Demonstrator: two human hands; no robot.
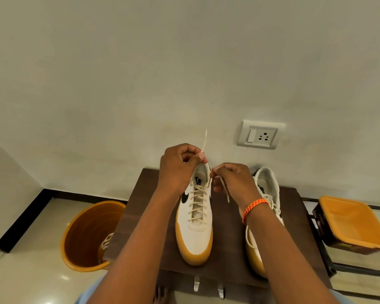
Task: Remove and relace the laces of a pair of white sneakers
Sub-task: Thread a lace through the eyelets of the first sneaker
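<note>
Over the bench's far edge, our left hand and right hand pinch the lace ends of the middle sneaker, fingers clamped.

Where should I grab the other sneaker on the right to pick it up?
Grip the right sneaker at its heel collar, coming from above: the opening faces up and stands clear, while the right hand and forearm cover its middle.
</note>
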